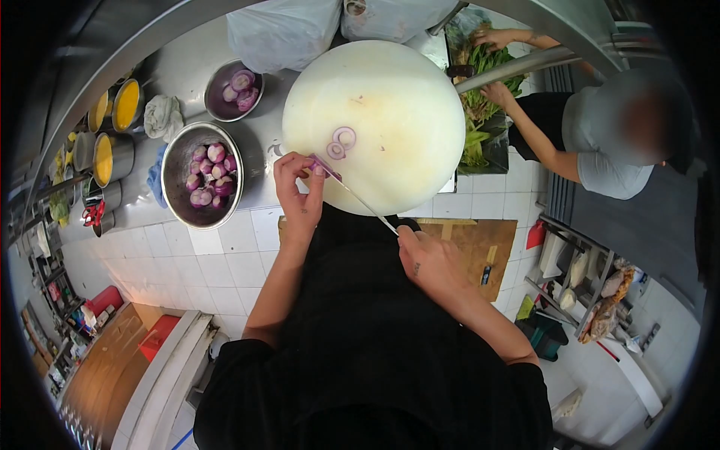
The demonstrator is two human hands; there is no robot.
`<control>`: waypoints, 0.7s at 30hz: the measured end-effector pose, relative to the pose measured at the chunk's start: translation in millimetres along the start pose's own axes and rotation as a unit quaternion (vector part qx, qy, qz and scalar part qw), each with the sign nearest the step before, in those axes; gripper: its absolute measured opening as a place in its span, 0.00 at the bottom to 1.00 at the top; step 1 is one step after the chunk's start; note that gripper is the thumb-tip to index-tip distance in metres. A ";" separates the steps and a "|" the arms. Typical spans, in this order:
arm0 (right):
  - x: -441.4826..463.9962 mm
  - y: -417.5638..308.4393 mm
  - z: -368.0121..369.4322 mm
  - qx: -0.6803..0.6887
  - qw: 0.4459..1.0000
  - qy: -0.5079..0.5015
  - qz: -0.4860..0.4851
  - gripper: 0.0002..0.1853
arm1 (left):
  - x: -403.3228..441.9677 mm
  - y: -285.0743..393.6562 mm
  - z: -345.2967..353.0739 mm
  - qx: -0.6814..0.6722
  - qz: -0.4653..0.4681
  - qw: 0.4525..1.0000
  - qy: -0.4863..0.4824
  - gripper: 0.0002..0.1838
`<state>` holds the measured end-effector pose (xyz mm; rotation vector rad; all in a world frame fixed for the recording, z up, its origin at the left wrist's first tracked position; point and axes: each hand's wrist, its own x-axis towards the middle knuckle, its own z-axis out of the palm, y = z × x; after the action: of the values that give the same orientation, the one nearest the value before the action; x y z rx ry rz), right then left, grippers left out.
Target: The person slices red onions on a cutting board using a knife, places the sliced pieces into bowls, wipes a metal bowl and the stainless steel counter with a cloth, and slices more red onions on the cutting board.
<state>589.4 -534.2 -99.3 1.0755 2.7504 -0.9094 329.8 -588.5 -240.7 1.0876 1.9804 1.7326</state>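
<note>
My left hand [301, 187] holds a piece of purple onion [324, 166] between fingers and thumb, at the lower left edge of the round white cutting board [412, 112]. In my right hand [427, 259] is the handle of a knife [367, 204]; its thin blade reaches up and left to the onion piece. Two cut onion rings [339, 142] lie on the board just above that piece. Left of the board, a large metal bowl [175, 199] holds several peeled purple onions [217, 153], and a smaller bowl [212, 109] behind it holds a few more.
Pots with yellow contents [103, 159] and a white cloth [163, 118] are on the left. White plastic bags [285, 34] sit behind the board. At the right, a co-worker [600, 127] has both hands in leafy greens [480, 97]. A metal rail [517, 69] crosses there.
</note>
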 end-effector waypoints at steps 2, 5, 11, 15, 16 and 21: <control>-1.4 -2.0 -1.8 0.003 1.000 -0.013 0.014 0.08 | -0.7 -0.8 0.2 0.000 -0.001 1.000 0.001 0.11; 0.3 -6.4 -7.3 0.004 0.999 -0.032 0.028 0.07 | 0.2 -5.4 -3.9 0.023 0.021 0.999 -0.015 0.12; 2.2 -7.8 -8.3 0.002 1.000 -0.025 0.006 0.07 | -1.1 -0.8 1.0 -0.003 -0.004 1.000 0.008 0.11; 4.2 -10.8 -10.4 0.015 0.999 -0.038 0.011 0.06 | -0.3 0.0 0.1 0.002 -0.004 1.000 0.004 0.11; 4.7 -10.8 -9.9 0.015 0.999 -0.039 0.011 0.06 | -0.6 -0.6 0.0 0.002 -0.006 1.000 0.003 0.11; 13.2 -10.3 -5.6 0.020 0.998 -0.057 0.024 0.05 | -1.0 -1.3 -0.7 0.002 -0.006 1.000 0.002 0.11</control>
<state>573.8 -529.1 -92.8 1.0552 2.6155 -0.9902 329.6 -589.8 -242.0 1.0715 1.9884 1.7269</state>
